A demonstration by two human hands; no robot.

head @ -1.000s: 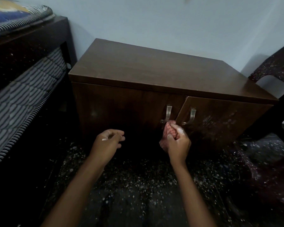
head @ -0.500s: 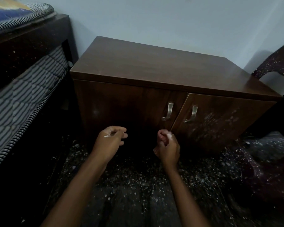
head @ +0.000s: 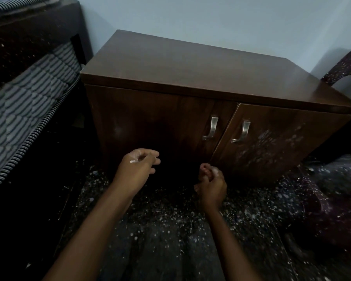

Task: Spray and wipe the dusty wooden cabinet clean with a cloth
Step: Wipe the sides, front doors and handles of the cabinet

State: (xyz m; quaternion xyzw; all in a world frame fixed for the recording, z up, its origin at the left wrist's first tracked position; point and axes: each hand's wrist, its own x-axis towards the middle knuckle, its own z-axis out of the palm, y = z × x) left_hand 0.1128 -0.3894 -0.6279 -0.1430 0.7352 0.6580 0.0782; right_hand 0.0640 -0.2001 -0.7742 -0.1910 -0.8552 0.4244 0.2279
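- Left hand (head: 137,169) hovers palm-down, fingers loosely curled, holding nothing.
- Right hand (head: 210,182) fisted around a bunched cloth (head: 206,168).
- Cabinet (head: 190,82) door edge just beyond the right fist; speckled floor (head: 170,230) open beneath.

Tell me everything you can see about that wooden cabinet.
The cabinet is a low box of dark brown wood-look board with a flat, bare top. Its front has two doors, each with a curved metal handle; the right door stands slightly ajar and is speckled with pale spots. It stands against the wall, beside a bed. Neither hand touches it.
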